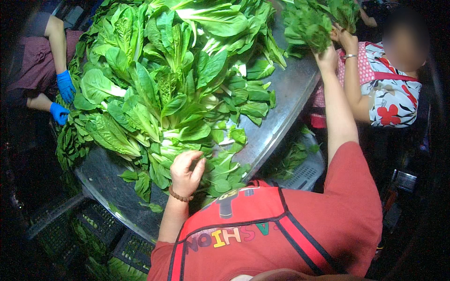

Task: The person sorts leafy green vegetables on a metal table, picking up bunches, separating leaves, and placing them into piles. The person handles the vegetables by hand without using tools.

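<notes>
A big heap of leafy greens [173,89] with pale stems covers much of the metal table. At its near edge is my left hand [186,171], a beaded bracelet on the wrist. Its fingers curl over the leaves with the thumb alongside, and what they hold, if anything, is hidden. My right arm stretches far to the upper right. There my right hand [326,58] is closed at the underside of a bunch of leafy greens [307,28], its fingers partly covered by leaves. A co-worker's hand [346,38] with a bangle is right beside it, close to the same bunch.
A metal table [276,112] with a curved edge lies before me. Below its right side stands a grey plastic basket [307,168] with leaves. Dark crates [133,250] sit at the lower left. Another person's blue-gloved hands [65,86] touch the heap's left edge.
</notes>
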`<control>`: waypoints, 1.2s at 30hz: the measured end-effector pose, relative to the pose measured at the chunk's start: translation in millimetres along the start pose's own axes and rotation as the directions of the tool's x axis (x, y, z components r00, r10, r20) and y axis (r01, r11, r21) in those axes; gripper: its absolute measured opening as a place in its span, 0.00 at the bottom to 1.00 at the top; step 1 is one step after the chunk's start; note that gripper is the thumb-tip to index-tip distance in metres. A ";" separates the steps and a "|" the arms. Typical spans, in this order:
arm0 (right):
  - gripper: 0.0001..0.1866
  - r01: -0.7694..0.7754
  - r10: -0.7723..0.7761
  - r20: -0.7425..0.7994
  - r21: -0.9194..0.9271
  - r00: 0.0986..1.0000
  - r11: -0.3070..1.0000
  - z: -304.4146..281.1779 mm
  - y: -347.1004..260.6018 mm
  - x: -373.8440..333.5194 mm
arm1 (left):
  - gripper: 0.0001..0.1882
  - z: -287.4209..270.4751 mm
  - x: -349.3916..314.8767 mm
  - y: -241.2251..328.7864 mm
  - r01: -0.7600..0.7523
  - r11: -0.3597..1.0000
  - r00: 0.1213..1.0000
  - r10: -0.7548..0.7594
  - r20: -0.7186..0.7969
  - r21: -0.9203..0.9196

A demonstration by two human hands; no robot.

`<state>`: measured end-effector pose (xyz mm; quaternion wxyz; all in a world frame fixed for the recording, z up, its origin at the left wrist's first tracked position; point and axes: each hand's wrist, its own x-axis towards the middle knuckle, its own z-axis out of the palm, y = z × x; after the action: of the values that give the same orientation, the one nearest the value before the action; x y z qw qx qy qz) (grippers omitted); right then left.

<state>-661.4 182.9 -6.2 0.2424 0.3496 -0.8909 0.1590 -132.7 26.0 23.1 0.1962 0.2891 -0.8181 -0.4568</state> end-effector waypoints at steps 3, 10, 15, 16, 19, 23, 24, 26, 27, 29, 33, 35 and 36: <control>0.26 -0.201 0.243 0.190 -0.217 0.951 0.955 16.8 2.7 -0.2 | 0.08 4.1 -2.2 1.2 0.008 1.000 1.000 -0.007 0.012 -0.011; 0.34 0.132 0.190 0.447 -0.595 0.874 0.793 51.0 27.4 -17.0 | 0.08 8.7 1.5 -0.9 0.037 0.999 0.998 -0.035 0.046 -0.036; 0.28 0.197 0.353 0.722 -0.557 0.596 0.807 55.5 24.3 -0.3 | 0.08 6.3 5.2 0.5 -0.010 0.999 0.999 0.012 0.036 -0.049; 0.28 0.194 0.350 0.752 -0.529 0.558 0.826 61.5 30.4 0.4 | 0.08 5.4 4.4 2.2 -0.027 0.999 0.999 0.029 0.035 -0.042; 0.27 0.157 0.320 0.745 -0.491 0.585 0.857 65.4 44.4 -1.6 | 0.08 -1.1 0.5 10.8 -0.033 0.999 0.999 0.034 0.028 -0.018; 0.27 0.119 0.274 0.688 -0.466 0.673 0.877 68.6 49.8 -17.1 | 0.08 -9.7 -16.1 10.9 -0.003 1.000 1.000 0.003 0.008 -0.019; 0.27 0.112 0.259 0.673 -0.455 0.693 0.883 69.8 49.9 -21.7 | 0.08 -10.9 -20.8 9.4 0.021 0.999 1.000 -0.021 0.012 -0.032; 0.27 0.090 0.235 0.637 -0.435 0.735 0.896 69.9 52.0 -32.9 | 0.09 -13.9 -26.1 9.2 0.048 0.998 0.999 -0.048 0.000 -0.040; 0.27 0.076 0.224 0.616 -0.422 0.755 0.904 70.7 52.8 -38.7 | 0.09 -17.6 -27.5 11.9 0.051 0.999 0.999 -0.051 -0.007 -0.003; 0.27 0.024 0.208 0.561 -0.377 0.801 0.926 68.8 54.7 -50.2 | 0.09 -22.6 -34.7 11.3 0.074 0.997 0.997 -0.074 -0.021 -0.011; 0.24 -0.320 0.392 0.447 -0.230 0.804 0.919 42.8 20.1 -87.9 | 0.09 -26.9 -49.5 6.5 0.121 0.992 0.991 -0.122 -0.048 -0.030; 0.23 -0.203 0.188 0.455 -0.015 0.871 0.979 -15.7 -51.3 -106.8 | 0.09 -31.8 -58.5 3.1 0.151 0.988 0.985 -0.152 -0.078 -0.026; 0.26 -0.280 0.244 0.367 0.049 0.898 0.959 -42.6 -88.0 -126.9 | 0.09 -34.7 -57.4 6.7 0.162 0.987 0.984 -0.162 -0.077 -0.005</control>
<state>-505.2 209.4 -29.7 0.0352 0.2613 -0.9498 0.1685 -71.0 44.2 43.1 0.1895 0.3723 -0.7840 -0.4591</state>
